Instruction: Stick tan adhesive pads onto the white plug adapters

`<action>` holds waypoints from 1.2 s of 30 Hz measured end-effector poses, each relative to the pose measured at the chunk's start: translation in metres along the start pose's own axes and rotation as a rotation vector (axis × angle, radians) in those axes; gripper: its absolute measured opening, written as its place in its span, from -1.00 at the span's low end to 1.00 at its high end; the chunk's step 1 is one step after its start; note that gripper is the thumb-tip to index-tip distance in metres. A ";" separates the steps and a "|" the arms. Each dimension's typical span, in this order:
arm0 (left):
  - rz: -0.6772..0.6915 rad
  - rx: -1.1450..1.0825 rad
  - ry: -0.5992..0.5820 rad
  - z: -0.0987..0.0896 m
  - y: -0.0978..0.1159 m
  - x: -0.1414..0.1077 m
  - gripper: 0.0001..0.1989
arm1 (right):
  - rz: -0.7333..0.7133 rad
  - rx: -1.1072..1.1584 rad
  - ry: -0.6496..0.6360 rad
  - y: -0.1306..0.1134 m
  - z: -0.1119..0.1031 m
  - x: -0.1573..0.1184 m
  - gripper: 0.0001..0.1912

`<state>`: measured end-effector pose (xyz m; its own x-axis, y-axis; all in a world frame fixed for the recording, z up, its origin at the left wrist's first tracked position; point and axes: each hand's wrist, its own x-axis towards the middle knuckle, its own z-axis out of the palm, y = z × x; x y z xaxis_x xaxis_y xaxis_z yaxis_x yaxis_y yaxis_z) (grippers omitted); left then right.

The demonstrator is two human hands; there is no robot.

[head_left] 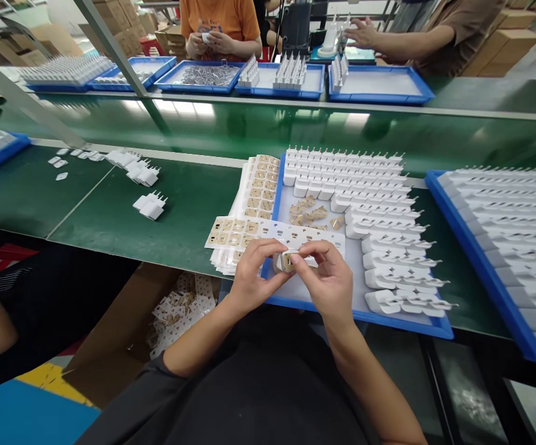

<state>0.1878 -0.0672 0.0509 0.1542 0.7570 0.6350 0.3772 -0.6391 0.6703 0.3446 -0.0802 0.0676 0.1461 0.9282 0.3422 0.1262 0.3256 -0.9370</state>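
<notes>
While left hand [253, 276] and right hand [330, 278] hold adapter [278, 262], beige label [288, 260] shows.

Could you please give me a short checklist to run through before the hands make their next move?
1. White adapter steadied: ok; the left hand grips the white adapter.
2. Right hand at the end face: ok; its thumb reaches the tan face.
3. Tan face flat and aligned: cannot tell; fingers partly cover it.
4. Loose strip within reach: ok; it lies just beyond the hands, tan pieces at its left end.
5. Adapter rows upright and orderly: ok; prongs point up in the blue tray.
6. Tray floor free of scraps: not ok; tan scraps lie there.
</notes>
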 end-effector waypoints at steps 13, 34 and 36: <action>-0.010 -0.091 0.123 0.007 -0.007 -0.013 -0.57 | -0.148 -0.272 0.082 -0.001 -0.002 0.003 -0.93; 0.214 0.118 0.207 0.013 -0.009 -0.011 -0.63 | 0.197 0.502 -0.057 0.010 0.020 -0.008 -0.91; 0.240 0.145 0.213 0.013 -0.010 -0.011 -0.62 | 0.208 0.519 -0.037 0.010 0.021 -0.009 -0.92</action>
<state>0.1940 -0.0676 0.0320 0.0658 0.5323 0.8440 0.4815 -0.7577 0.4404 0.3238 -0.0813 0.0540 0.0811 0.9850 0.1523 -0.4023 0.1722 -0.8992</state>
